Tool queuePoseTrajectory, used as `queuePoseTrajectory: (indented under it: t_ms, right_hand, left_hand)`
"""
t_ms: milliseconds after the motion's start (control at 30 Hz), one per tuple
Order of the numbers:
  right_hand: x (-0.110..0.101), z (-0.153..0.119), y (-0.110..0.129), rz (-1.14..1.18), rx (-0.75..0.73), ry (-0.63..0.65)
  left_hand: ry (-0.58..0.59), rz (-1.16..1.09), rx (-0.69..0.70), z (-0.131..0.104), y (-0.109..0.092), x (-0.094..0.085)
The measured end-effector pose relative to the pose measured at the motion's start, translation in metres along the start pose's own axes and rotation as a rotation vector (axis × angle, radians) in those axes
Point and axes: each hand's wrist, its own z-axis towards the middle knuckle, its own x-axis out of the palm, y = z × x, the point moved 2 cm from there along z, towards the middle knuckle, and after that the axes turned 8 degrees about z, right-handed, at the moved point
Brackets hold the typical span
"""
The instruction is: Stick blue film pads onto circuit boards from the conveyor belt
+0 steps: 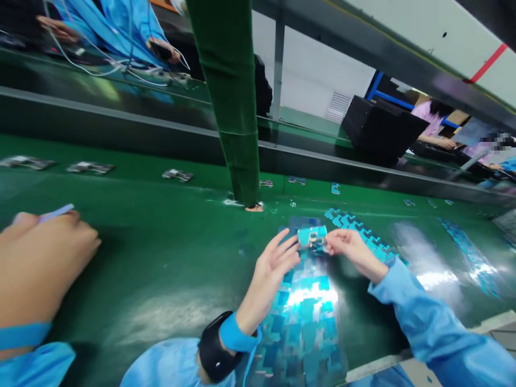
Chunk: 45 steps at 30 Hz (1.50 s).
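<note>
A small flat part with blue film (312, 236) is held up between my two hands, above a clear sheet covered with overlapping blue film pieces (308, 322). My right hand (350, 247) pinches the part's right end between thumb and fingertips. My left hand (274, 269), with a black band and a blue strap at the wrist, touches the part's left end, its fingers spread. Beyond my right hand lie rows of blue pieces (363, 234) on the green surface (181, 269).
A co-worker's hand (44, 258) with a pale stick is at the left. A green-wrapped post (237, 107) rises behind the part. Metal parts (177, 174) line the far strip. More people work beyond the ledge. Another film sheet (470, 255) lies right.
</note>
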Motion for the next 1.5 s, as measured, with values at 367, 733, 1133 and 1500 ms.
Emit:
queuePoseTrajectory:
  t_ms: [367, 733, 1133, 1500]
  right_hand:
    - [-0.025, 0.116, 0.061, -0.486, -0.090, -0.195]
    - [0.020, -0.050, -0.028, -0.778, -0.442, 0.438]
    - [0.014, -0.042, -0.017, -0.624, -0.810, 0.220]
    - [0.020, -0.051, -0.018, -0.949, -1.069, 0.203]
  left_hand:
    - [-0.146, -0.054, 0.089, 0.008, -0.012, -0.012]
    - [-0.233, 0.053, 0.063, 0.017, -0.004, -0.016]
    - [0.170, 0.609, 0.092, -0.003, 0.001, 0.006]
    - [0.128, 0.626, 0.023, 0.003, 0.004, 0.003]
